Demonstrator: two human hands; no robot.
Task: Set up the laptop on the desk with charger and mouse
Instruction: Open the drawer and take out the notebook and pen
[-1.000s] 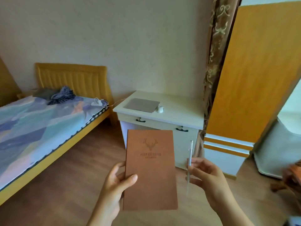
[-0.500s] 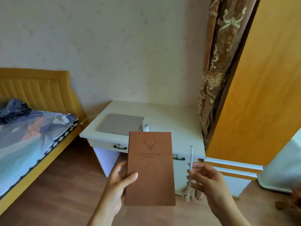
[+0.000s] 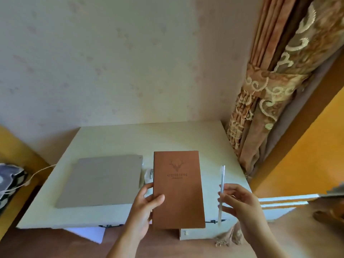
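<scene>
A brown notebook [image 3: 178, 189] is gripped by the left hand [image 3: 147, 207]; a pen [image 3: 221, 192] is pinched upright in the right hand [image 3: 240, 205]. On the desk [image 3: 167, 138], the laptop [image 3: 104, 181] lies closed, the mouse [image 3: 149, 175] just beside it. The 2 hands must be freed; opening and charging appear undone.

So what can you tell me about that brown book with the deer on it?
The brown notebook is a tall, thin rectangle with a soft, suede-looking cover. A deer head with antlers is stamped near the top, with small lettering under it, too blurred to read surely. It is closed and held upright, cover facing the camera, above the front of the white desk. The left hand has it in its grip at the lower left edge, thumb across the cover. It hides part of a small white mouse.
</scene>
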